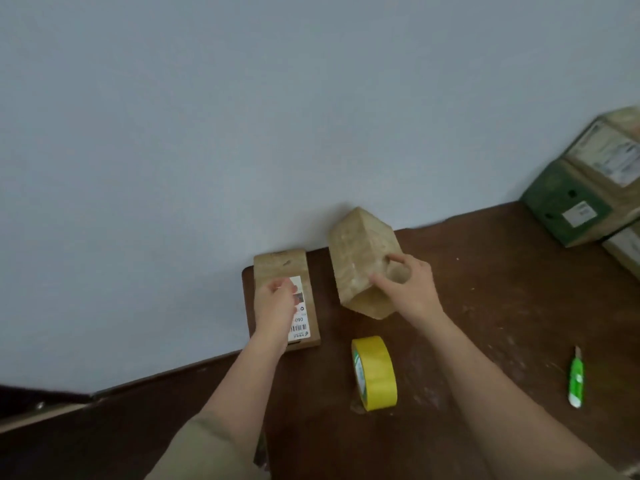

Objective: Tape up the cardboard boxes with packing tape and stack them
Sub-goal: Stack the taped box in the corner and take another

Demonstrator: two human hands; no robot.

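Taped box point(360, 258) tilted in right-hand fingers point(384, 284) (left hand point(273, 303) curled, empty, over labelled box point(277, 265)).

My table point(485, 306) is dark brown wood, scuffed with pale marks. The box point(360, 261) under my right hand point(412, 289) is cardboard wrapped in glossy tape; the flat box point(277, 268) is matt cardboard (white paper label). The tape roll point(375, 372) is shiny yellow, the knife point(576, 382) green plastic.
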